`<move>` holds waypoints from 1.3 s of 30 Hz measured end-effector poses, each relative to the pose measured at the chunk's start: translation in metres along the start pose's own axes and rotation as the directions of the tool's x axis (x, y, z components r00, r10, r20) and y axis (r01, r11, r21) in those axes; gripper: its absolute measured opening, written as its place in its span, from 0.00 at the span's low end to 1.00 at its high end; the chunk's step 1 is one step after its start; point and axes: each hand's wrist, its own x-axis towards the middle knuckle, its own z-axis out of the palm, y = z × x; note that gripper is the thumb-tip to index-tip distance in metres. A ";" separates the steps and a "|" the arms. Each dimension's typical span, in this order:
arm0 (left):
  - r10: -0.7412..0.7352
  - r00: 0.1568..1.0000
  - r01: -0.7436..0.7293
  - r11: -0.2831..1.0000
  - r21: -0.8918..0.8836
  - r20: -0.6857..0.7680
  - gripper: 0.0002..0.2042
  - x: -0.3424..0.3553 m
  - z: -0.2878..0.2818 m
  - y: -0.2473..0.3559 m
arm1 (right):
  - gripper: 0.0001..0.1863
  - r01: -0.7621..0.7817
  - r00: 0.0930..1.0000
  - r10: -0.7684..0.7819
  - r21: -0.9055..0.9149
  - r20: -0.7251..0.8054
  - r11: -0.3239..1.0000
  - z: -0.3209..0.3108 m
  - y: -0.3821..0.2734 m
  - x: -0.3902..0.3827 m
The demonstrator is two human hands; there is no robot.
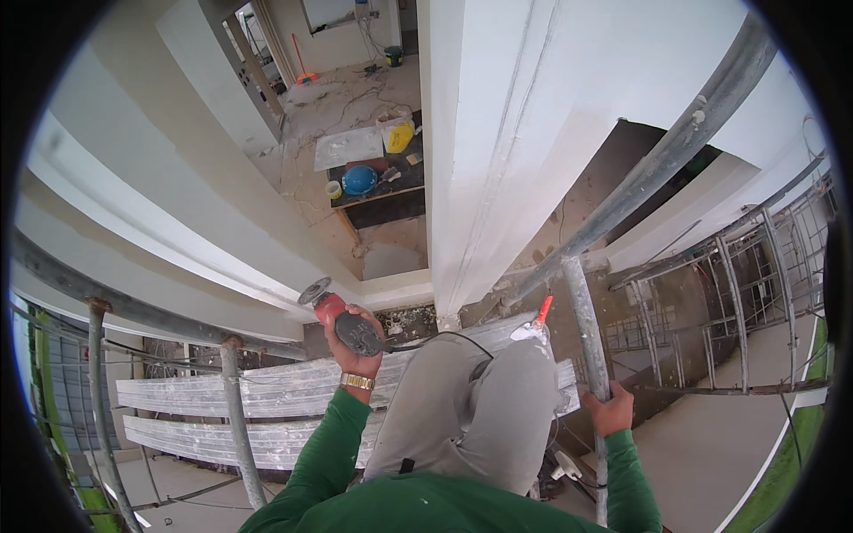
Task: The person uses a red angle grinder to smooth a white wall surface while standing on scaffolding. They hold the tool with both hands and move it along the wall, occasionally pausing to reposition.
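My left hand is wrapped round a red and black angle grinder. Its disc points away from me, close to the lower edge of the pale wall on the left. A black cord runs from the tool across my knees. At my right, my right hand grips an upright grey scaffold pole. Beside my right knee lies a plaster-smeared tool with an orange-red handle; its exact kind I cannot make out.
Whitish scaffold planks extend to the left beneath me. A slanting pipe crosses at the upper right. A pale column stands ahead. Below, through the opening, a table carries a blue hard hat and a yellow one.
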 end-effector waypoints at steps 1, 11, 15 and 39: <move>0.021 1.000 -0.021 1.000 0.021 -0.018 0.18 0.001 0.012 -0.011 | 0.22 -0.012 1.000 0.012 -0.019 -0.017 1.000 -0.006 -0.002 -0.004; 0.071 0.952 0.026 0.951 0.309 -0.297 0.15 -0.054 0.151 -0.107 | 0.36 -0.254 0.919 0.340 -0.360 0.200 0.898 -0.027 -0.024 0.004; 0.137 0.887 0.045 0.925 0.378 -0.440 0.12 -0.079 0.208 -0.140 | 0.37 -0.206 0.874 0.325 -0.330 0.361 0.921 -0.032 0.012 0.016; 0.021 0.925 0.187 0.845 0.501 -0.380 0.10 -0.116 0.450 -0.055 | 0.15 -0.320 0.871 0.207 0.194 0.445 0.927 -0.080 -0.116 -0.059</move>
